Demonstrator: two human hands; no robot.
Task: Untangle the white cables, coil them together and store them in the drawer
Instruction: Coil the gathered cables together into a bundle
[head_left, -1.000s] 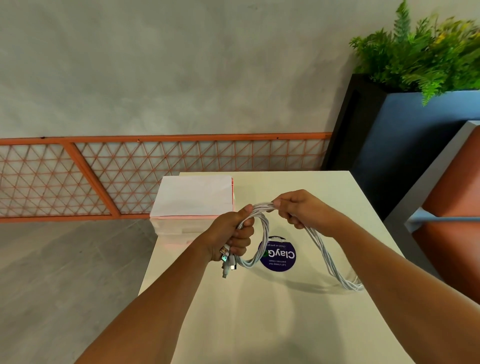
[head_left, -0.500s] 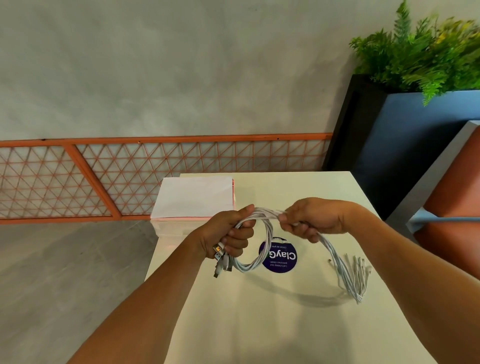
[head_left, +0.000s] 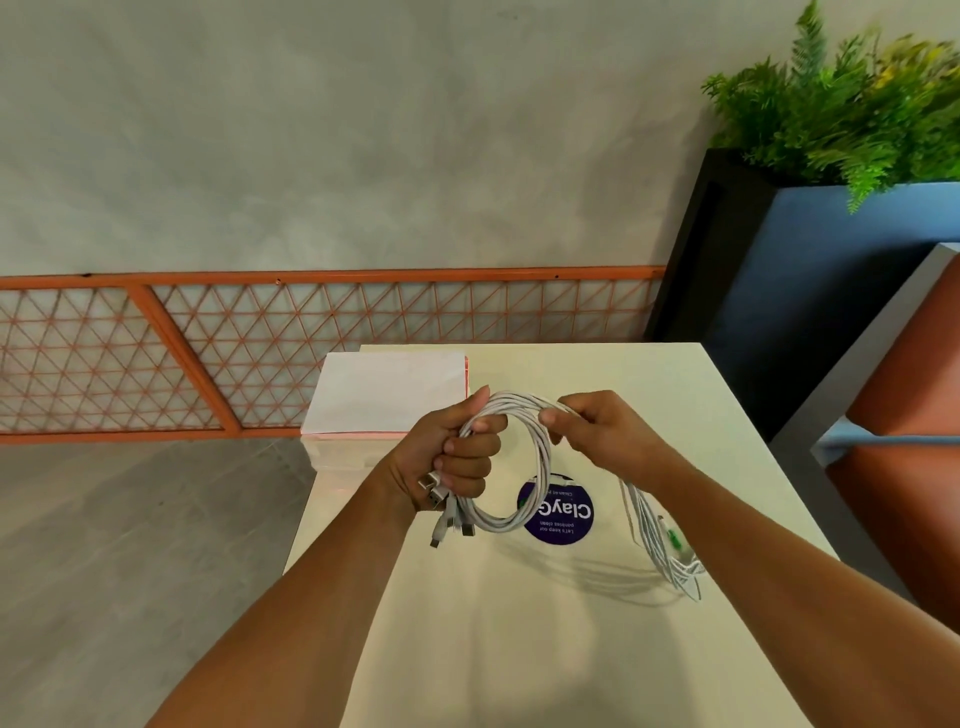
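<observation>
Obs.: left hand (head_left: 457, 452) is a closed fist. Its fingers (head_left: 470, 462) are curled tight round the near-left side of the cables (head_left: 543, 462), with the thumb lying up along the top strands. Metal and white plugs (head_left: 447, 525) stick out below the fist, pointing down toward the table (head_left: 519, 649).

Right hand (head_left: 597, 436): thumb and fingertips (head_left: 549, 415) pinch the same bundle at the top of the loop, just right of the left thumb; the other fingers are bent under it. The two hands are close together but not touching.

Cables: several white strands together form one round loop between the hands. The loop is held up off the table, its lower arc in front of a round purple sticker (head_left: 563, 519). From the right hand's pinch the rest of the bundle passes behind the right wrist and drops to the table. The loose ends (head_left: 670, 556) lie near its right edge (a green bit shows among them; too small to tell what it is).

Surroundings: a white-topped box (head_left: 387, 392) sits at the table's far-left corner, just beyond the left hand. An orange lattice panel (head_left: 260, 353) runs along the grey wall. A dark planter (head_left: 805, 270) with green plants (head_left: 841, 104) stands far right.
</observation>
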